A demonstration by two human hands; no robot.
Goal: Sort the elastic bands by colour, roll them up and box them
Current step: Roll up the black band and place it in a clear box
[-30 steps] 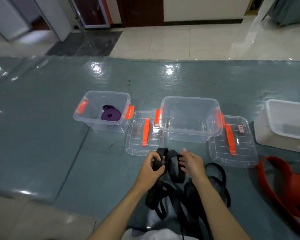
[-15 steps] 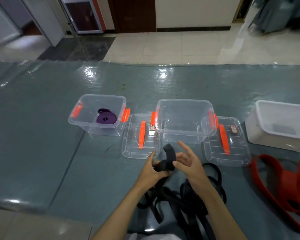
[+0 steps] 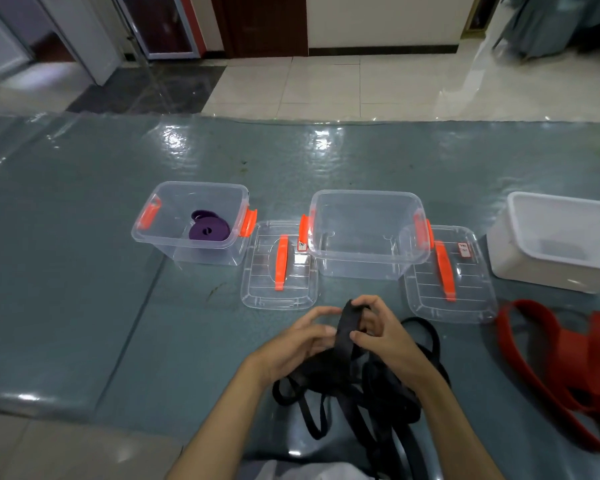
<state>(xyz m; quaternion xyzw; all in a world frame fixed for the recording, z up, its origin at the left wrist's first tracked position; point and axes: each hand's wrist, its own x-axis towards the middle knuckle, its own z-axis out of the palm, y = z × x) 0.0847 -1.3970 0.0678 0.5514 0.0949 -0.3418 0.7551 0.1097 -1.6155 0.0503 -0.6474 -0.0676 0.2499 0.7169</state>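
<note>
Both hands, left hand (image 3: 293, 344) and right hand (image 3: 383, 332), pinched a black band (image 3: 349, 323) held up between them, its tail merging into a black tangle (image 3: 357, 396) partly hidden by the forearms. Red bands (image 3: 568, 362) ran off the right edge. Ahead, two lids (image 3: 279, 268) flanked an empty clear box (image 3: 368, 233); the left box (image 3: 191, 221) held a purple roll (image 3: 208, 230).

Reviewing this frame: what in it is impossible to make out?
- Black elastic bands, head view: tangled and cut by the bottom edge; count unclear.
- Red elastic bands: cut by the right edge.
- Small labels on the clear plastic lids: too small to read.
- Dark patch in the white tub: unidentifiable.
</note>
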